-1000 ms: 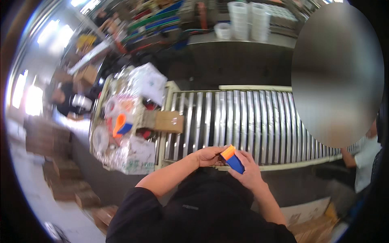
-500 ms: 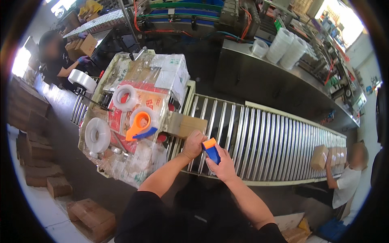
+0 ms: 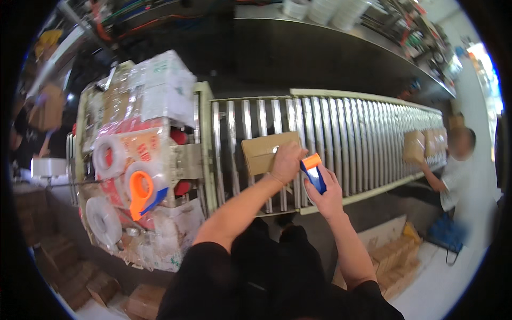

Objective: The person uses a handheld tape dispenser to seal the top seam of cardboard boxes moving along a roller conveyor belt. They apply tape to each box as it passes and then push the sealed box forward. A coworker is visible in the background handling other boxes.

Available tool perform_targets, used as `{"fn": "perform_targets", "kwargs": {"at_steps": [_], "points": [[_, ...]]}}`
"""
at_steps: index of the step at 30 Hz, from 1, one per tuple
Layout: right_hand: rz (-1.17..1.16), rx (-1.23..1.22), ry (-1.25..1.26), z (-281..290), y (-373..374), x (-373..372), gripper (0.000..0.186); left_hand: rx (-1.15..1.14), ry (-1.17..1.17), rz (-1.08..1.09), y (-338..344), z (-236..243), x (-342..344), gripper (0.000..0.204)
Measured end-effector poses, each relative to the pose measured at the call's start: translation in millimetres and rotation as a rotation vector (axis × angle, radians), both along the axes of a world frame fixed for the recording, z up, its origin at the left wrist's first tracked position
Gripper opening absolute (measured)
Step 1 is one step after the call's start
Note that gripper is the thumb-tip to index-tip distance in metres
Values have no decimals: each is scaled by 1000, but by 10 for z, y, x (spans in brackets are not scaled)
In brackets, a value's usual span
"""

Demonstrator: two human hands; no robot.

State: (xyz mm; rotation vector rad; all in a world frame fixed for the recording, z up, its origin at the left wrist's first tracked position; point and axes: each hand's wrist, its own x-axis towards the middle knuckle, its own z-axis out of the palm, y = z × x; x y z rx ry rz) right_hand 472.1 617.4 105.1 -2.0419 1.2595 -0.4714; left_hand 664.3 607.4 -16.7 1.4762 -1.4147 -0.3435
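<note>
A small brown cardboard box (image 3: 260, 154) lies slightly askew on the steel rollers in front of me. My left hand (image 3: 288, 161) is closed at the box's right end, its fingertips partly hidden against the cardboard. Just right of it, my right hand (image 3: 327, 195) grips a blue tape dispenser (image 3: 313, 175) with an orange front, held tilted above the rollers. On the wrapped taping machine (image 3: 152, 114) to my left rests a second dispenser, an orange and blue one (image 3: 141, 192), beside several clear tape rolls (image 3: 103, 220).
The roller conveyor (image 3: 368, 144) runs right, edged by pale rails. At its far end a person in white (image 3: 453, 165) has a hand at several cartons (image 3: 414, 147). A dark metal bench (image 3: 330, 64) stands behind. Cartons (image 3: 394, 258) sit on the floor at lower right.
The cardboard box has come away from the machine, rightward along the rollers, with my left hand at it. My right hand has moved right with the tape dispenser. The view has turned right.
</note>
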Motion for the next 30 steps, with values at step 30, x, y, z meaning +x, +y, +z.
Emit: {"fn": "perform_targets", "kwargs": {"at_steps": [30], "points": [[-160, 105, 2, -812, -933, -2010, 67, 517, -24, -515, -2156, -424, -1202, 61]]}}
